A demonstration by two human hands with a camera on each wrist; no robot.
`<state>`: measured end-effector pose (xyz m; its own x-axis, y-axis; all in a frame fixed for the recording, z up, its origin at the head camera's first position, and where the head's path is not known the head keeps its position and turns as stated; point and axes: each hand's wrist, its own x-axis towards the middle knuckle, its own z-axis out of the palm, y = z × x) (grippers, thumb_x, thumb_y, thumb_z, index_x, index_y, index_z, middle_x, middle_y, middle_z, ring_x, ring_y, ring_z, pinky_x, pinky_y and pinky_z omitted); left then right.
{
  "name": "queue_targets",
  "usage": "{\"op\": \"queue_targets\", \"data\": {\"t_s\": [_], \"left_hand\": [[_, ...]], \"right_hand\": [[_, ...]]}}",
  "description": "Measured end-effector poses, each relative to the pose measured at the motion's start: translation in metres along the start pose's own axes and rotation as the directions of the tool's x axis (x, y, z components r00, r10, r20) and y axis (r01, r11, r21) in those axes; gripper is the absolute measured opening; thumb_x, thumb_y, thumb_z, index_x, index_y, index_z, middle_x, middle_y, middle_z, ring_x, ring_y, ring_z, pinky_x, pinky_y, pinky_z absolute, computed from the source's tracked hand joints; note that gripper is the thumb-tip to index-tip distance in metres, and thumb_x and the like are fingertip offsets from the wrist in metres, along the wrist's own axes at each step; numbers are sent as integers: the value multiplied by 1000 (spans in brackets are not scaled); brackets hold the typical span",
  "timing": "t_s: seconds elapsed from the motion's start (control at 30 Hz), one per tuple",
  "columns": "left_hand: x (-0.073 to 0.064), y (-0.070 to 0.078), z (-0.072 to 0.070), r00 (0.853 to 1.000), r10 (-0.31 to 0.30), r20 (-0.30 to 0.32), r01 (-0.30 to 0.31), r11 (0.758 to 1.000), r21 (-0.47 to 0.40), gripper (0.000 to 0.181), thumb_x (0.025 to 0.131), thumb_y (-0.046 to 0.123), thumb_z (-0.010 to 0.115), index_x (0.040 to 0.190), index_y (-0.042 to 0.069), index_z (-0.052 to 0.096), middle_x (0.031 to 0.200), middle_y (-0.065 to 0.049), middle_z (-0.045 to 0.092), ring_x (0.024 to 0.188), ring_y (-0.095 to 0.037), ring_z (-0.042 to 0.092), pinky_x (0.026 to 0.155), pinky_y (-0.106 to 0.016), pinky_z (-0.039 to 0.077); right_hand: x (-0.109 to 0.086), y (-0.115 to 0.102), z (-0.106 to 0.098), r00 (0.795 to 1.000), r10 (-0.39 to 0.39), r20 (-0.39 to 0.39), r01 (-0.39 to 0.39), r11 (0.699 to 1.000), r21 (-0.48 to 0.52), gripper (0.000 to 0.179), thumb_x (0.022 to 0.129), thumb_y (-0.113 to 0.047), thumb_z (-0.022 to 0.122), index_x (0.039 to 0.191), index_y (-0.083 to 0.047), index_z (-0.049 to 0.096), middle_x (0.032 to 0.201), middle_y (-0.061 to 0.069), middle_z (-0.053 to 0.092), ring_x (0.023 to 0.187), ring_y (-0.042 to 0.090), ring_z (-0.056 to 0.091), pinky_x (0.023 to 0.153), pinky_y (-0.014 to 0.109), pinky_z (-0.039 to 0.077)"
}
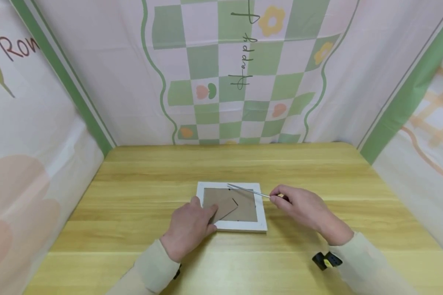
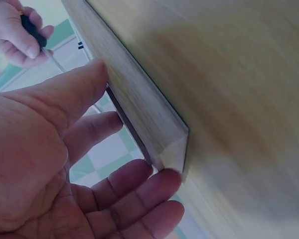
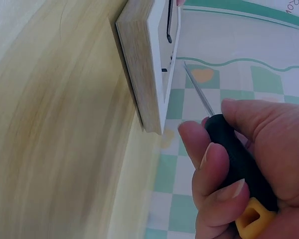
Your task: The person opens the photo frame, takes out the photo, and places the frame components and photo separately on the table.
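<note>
A white picture frame (image 1: 261, 213) lies face down on the table, its brown backing board (image 1: 221, 200) upward. Small dark tabs show along the inner edge, and a dark slit and line mark the board. At the near left corner my left hand (image 1: 190, 225) holds the frame, thumb against its side edge and fingers over the backing and corner. My right hand (image 1: 299, 205) grips a screwdriver (image 3: 239, 159) with a dark handle and yellow end. Its thin metal shaft reaches over the frame's right side, the tip near a tab at the far edge; contact cannot be told.
The wooden table (image 1: 151, 172) extends around the frame on all sides. Printed fabric (image 1: 203, 61) hangs behind it and at both sides. A black strap piece with a yellow part (image 1: 327, 261) sits at the right wrist.
</note>
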<state>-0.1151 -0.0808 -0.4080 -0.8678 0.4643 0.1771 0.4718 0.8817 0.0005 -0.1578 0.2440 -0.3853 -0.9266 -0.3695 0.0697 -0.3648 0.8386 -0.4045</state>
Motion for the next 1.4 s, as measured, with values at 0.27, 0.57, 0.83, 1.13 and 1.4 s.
{"op": "queue_targets", "data": {"t_s": [0.27, 0.57, 0.83, 1.13, 1.4], "left_hand": [[1, -3, 1, 1000, 0, 9, 0, 1000, 17, 59, 89, 55, 77, 137, 23, 69, 109, -28, 69, 76, -30, 66, 52, -38, 56], [2, -5, 0, 997, 0, 73, 3, 999, -32, 58, 94, 54, 71, 144, 25, 64, 133, -40, 61, 87, -42, 73, 53, -45, 60], [6, -6, 0, 990, 1, 140, 11, 997, -81, 59, 97, 52, 68, 149, 26, 59, 137, -44, 55, 95, -48, 72, 60, -52, 62], [10, -8, -2, 982, 16, 189, -4, 998, -63, 59, 97, 54, 69, 148, 27, 60, 136, -40, 59, 110, -51, 67, 81, -56, 62], [12, -9, -2, 987, 46, 155, -40, 998, -40, 58, 95, 52, 72, 145, 26, 63, 131, -40, 62, 106, -50, 69, 79, -54, 62]], "right_hand": [[-5, -2, -7, 999, -34, -30, 31, 995, -98, 19, 106, -39, 60, 112, -28, 75, 91, -18, 71, 75, 4, 57, 66, 32, 48], [-10, -6, -10, 1000, -8, -30, 4, 988, -152, 15, 103, -37, 66, 110, -31, 77, 88, -20, 71, 71, 2, 56, 60, 30, 45], [-11, -6, -8, 1000, -10, -25, 6, 989, -150, 14, 103, -36, 65, 108, -30, 77, 85, -21, 69, 70, 2, 55, 61, 29, 46], [-12, -4, 1, 1000, -3, 4, 4, 992, -129, 10, 104, -34, 64, 106, -29, 73, 76, -19, 63, 64, 5, 50, 56, 28, 42], [-14, -3, 5, 1000, -6, -11, 5, 994, -107, 9, 104, -35, 64, 103, -31, 71, 71, -19, 56, 62, 4, 47, 54, 28, 39]]}}
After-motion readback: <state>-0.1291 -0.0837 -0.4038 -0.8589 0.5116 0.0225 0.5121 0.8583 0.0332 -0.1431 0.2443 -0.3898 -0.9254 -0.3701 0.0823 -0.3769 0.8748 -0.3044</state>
